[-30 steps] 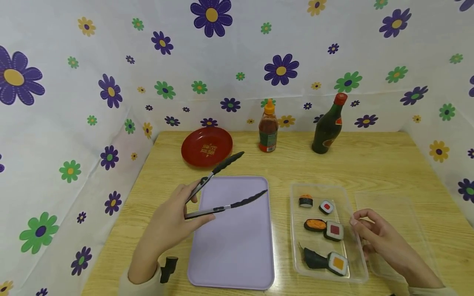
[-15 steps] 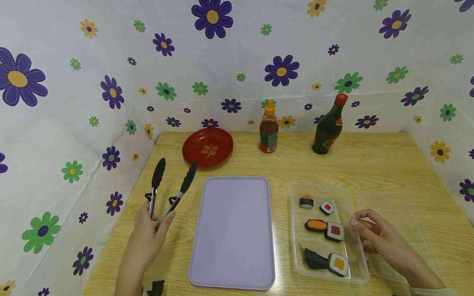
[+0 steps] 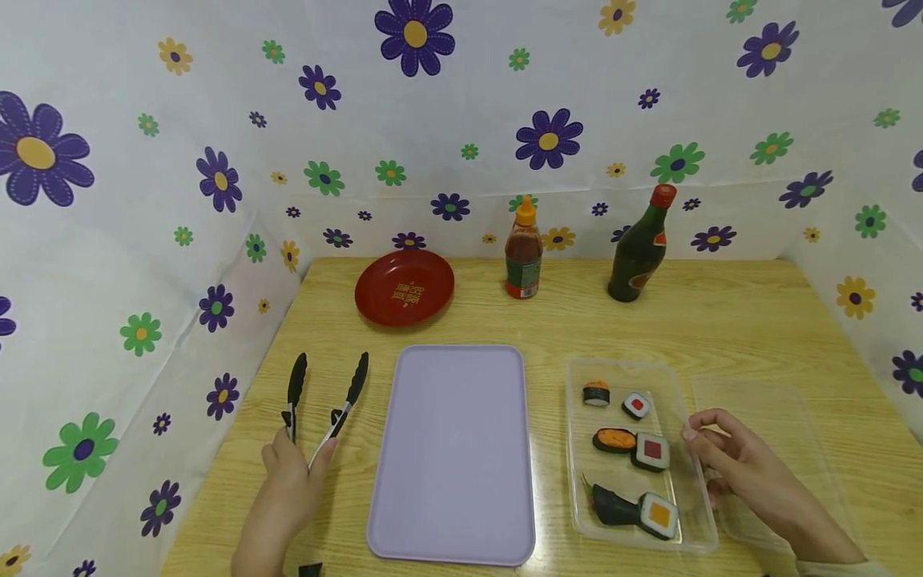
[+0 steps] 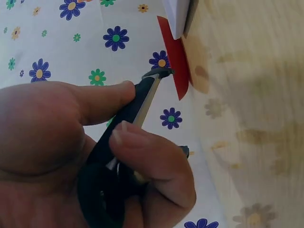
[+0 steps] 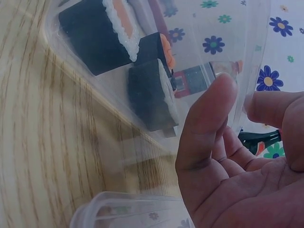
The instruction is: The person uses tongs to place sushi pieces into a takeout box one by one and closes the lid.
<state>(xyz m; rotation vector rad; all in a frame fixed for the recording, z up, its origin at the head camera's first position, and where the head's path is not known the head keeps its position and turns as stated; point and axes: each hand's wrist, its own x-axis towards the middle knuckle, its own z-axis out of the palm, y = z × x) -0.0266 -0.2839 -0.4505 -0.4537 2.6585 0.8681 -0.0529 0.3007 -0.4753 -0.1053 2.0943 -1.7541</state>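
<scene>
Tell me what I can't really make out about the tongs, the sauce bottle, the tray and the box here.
- Tongs, head view: rear end hidden by the left hand.
- Sauce bottle, head view: label writing too small to read.
- Tray, left wrist view: mostly cut off by the top edge.
- Box, head view: part of one side hidden by the right hand; right wrist view: cut off by the top edge.

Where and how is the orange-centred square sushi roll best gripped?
The roll is probably best pinched by its near and far sides, from above: its rice face points up, the black cone-shaped piece crowds its left, and the clear box walls it in.
</scene>
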